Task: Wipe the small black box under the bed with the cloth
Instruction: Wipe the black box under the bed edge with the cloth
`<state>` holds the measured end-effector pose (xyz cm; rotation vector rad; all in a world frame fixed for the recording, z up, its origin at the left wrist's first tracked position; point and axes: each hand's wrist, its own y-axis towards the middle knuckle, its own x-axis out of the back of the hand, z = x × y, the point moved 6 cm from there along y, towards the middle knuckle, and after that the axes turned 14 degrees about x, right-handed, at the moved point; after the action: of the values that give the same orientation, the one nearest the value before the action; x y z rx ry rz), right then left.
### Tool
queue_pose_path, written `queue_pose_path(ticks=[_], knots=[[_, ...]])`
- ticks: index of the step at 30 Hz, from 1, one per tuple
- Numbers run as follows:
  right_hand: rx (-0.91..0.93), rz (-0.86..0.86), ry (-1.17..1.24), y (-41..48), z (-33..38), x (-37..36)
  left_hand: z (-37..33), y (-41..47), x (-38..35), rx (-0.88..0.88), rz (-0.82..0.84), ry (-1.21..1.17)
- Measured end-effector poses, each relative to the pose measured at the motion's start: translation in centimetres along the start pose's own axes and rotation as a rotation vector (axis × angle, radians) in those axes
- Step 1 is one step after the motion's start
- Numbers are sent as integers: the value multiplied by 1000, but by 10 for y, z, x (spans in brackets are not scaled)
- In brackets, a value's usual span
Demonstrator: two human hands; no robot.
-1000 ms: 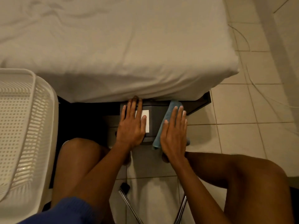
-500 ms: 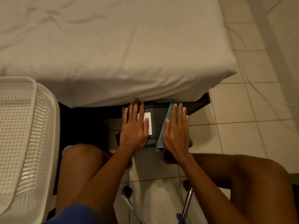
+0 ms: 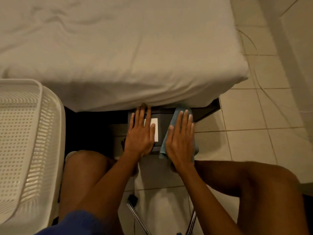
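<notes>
A small black box (image 3: 163,126) with a white label sits on the floor, its far end under the bed (image 3: 118,48). My left hand (image 3: 140,133) lies flat on the box's left half, fingers spread and partly over the label. My right hand (image 3: 181,141) presses a light blue cloth (image 3: 176,114) flat against the box's right side. The cloth shows beyond my fingertips and along the left edge of my palm; the rest is hidden under the hand.
A white perforated plastic basket (image 3: 25,150) stands at the left. My bare knees frame the box on both sides. Chrome chair legs (image 3: 138,217) cross the beige tiled floor (image 3: 245,141) below. A thin cable runs over the tiles at right.
My right hand with the cloth has slid a little toward the bed along the box. The left hand stays flat on the box.
</notes>
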<state>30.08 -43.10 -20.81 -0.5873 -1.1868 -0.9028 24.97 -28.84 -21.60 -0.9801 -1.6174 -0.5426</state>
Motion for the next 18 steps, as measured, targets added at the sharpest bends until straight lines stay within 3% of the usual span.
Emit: queue_pose_path(ticks=[3, 7, 12, 16, 18], knots=[[66, 18, 30, 1, -4, -1, -3, 0, 0, -3, -8, 7], [-19, -2, 3, 21, -9, 0, -2, 0, -1, 0, -22, 3], [138, 69, 40, -8, 1, -2, -2, 0, 0, -7, -13, -22], [32, 9, 34, 20, -2, -4, -1, 0, -1, -8, -29, -5], [79, 31, 48, 3, 9, -6, 0, 0, 1, -11, -26, 3]])
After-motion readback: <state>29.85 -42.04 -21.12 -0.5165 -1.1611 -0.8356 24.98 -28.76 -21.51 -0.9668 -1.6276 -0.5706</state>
